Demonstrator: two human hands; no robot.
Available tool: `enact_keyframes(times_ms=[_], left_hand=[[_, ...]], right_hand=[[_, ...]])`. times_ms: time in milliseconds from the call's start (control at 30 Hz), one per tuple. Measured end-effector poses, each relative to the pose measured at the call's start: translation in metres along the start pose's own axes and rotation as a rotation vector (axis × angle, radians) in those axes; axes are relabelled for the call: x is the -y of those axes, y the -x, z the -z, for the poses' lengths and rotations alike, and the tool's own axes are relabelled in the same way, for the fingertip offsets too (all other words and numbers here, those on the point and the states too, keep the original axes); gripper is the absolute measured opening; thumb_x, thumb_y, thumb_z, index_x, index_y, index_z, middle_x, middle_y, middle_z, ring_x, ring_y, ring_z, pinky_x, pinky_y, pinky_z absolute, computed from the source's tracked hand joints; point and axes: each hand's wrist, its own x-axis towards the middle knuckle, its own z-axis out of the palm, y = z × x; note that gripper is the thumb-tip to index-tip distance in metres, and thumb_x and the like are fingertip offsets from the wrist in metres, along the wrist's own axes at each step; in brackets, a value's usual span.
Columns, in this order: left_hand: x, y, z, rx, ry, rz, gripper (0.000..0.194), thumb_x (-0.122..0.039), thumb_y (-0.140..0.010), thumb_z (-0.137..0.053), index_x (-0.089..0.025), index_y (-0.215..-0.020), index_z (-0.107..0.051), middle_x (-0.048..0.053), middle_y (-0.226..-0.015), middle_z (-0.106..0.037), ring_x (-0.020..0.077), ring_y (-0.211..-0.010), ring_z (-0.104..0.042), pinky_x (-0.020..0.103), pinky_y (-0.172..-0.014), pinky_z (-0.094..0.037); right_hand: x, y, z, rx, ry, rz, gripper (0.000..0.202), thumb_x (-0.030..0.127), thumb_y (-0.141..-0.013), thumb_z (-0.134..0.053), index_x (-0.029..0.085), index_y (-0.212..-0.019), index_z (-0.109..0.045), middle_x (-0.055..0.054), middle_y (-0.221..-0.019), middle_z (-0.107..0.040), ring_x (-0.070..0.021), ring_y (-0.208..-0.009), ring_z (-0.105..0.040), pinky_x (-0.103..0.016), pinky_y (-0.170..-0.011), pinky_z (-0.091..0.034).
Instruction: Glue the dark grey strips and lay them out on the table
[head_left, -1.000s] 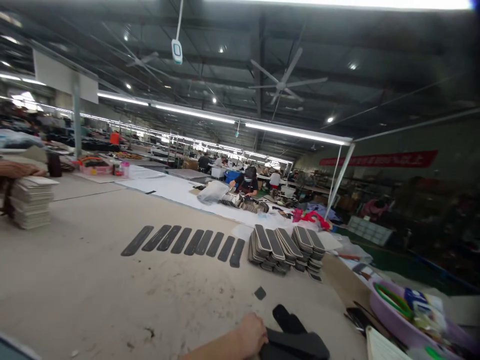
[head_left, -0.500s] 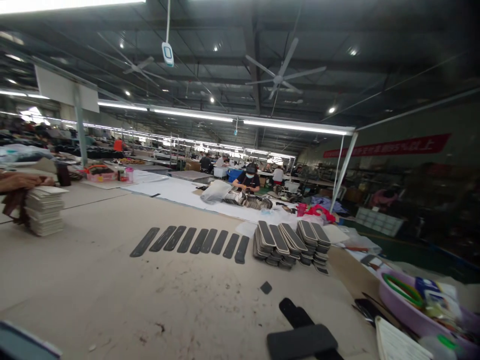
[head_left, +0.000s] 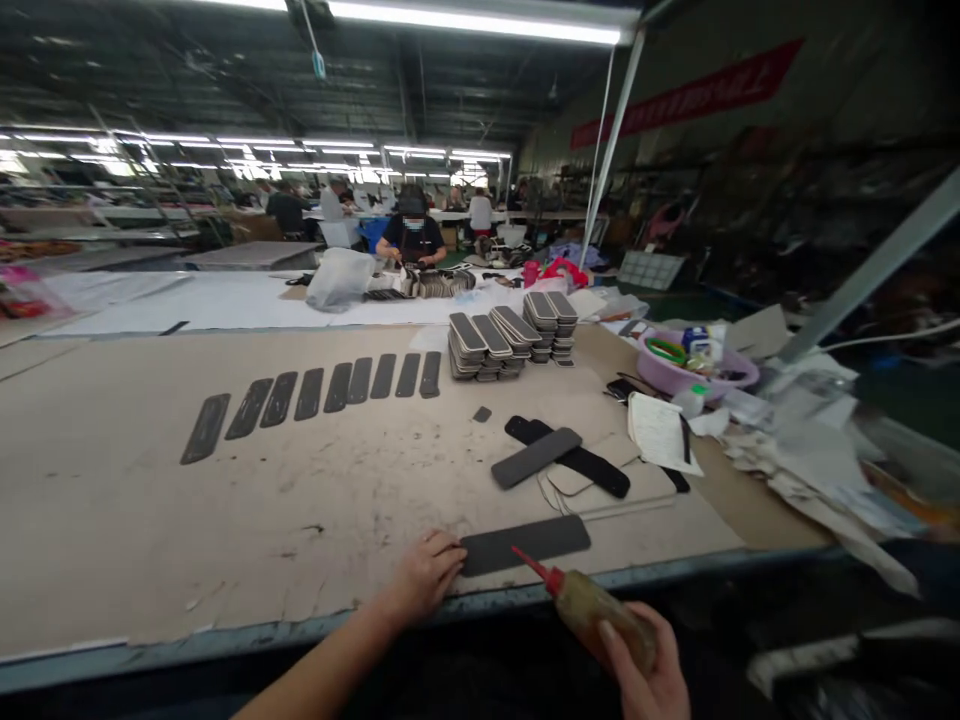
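Note:
A dark grey rounded strip lies flat near the table's front edge. My left hand holds its left end, fingers bent and pressed together there. In my right hand is a squeeze bottle with a yellowish-brown body and a long red nozzle. The bottle is tilted, and its nozzle tip appears over the middle of the strip; whether it touches, I cannot tell. Farther up, another grey strip lies across a black strip. Several similar strips form a row at left centre.
Stacked strips stand behind the loose ones. To the right are an open notebook, a purple basin full of items and crumpled sheets. A metal post rises at the right. Across the table a person works.
My view has tilted down and swung to the right. Both my hands, the bottle and the strip at the front edge are now visible. The other hand at far left has left the view.

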Motion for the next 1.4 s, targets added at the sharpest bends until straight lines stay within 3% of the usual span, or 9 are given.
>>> enact_keyframes(times_ms=[233, 567, 800, 1167, 1400], left_hand=[[0.003, 0.004, -0.004, 0.007, 0.010, -0.056, 0.023, -0.015, -0.093, -0.045, -0.015, -0.095, -0.068, 0.009, -0.088, -0.066, 0.0173, -0.081, -0.058, 0.033, -0.076, -0.052], [0.005, 0.003, -0.007, 0.052, 0.038, -0.052, 0.024, -0.014, -0.092, -0.044, -0.014, -0.094, -0.067, 0.010, -0.087, -0.065, 0.0178, -0.080, -0.058, 0.035, -0.076, -0.051], [0.006, 0.004, -0.008, 0.031, 0.049, -0.057, 0.020, -0.014, -0.092, -0.047, -0.015, -0.097, -0.067, 0.009, -0.089, -0.066, 0.0186, -0.083, -0.059, 0.035, -0.077, -0.053], [0.007, 0.005, -0.008, 0.033, 0.012, -0.043, 0.019, -0.015, -0.092, -0.048, -0.015, -0.095, -0.068, 0.009, -0.089, -0.066, 0.0176, -0.085, -0.059, 0.032, -0.081, -0.053], [0.004, 0.002, -0.007, 0.016, 0.012, -0.059, 0.019, -0.016, -0.093, -0.048, -0.015, -0.093, -0.067, 0.009, -0.086, -0.065, 0.0176, -0.083, -0.058, 0.032, -0.079, -0.053]], right_hand=[[0.007, -0.011, -0.049, 0.182, 0.235, 0.472, 0.021, 0.036, -0.085, -0.063, 0.022, -0.099, -0.056, -0.004, -0.092, -0.057, -0.0200, -0.084, -0.057, -0.034, -0.074, -0.051], [0.007, -0.004, -0.072, 0.329, 0.251, 0.623, 0.016, 0.019, -0.089, -0.055, 0.023, -0.104, -0.052, -0.006, -0.095, -0.053, -0.0187, -0.087, -0.057, -0.033, -0.077, -0.052], [0.003, -0.010, -0.056, 0.254, 0.320, 0.574, 0.017, 0.020, -0.088, -0.056, 0.022, -0.104, -0.053, -0.005, -0.095, -0.052, -0.0182, -0.088, -0.057, -0.033, -0.078, -0.052], [-0.006, -0.050, -0.004, -0.075, 0.521, 0.609, 0.018, 0.032, -0.088, -0.061, 0.021, -0.100, -0.054, -0.006, -0.091, -0.054, -0.0210, -0.085, -0.056, -0.038, -0.078, -0.052], [-0.012, -0.067, 0.019, -0.242, 0.657, 0.629, 0.023, 0.036, -0.086, -0.063, 0.017, -0.099, -0.057, -0.009, -0.091, -0.056, -0.0228, -0.084, -0.055, -0.037, -0.076, -0.049]])
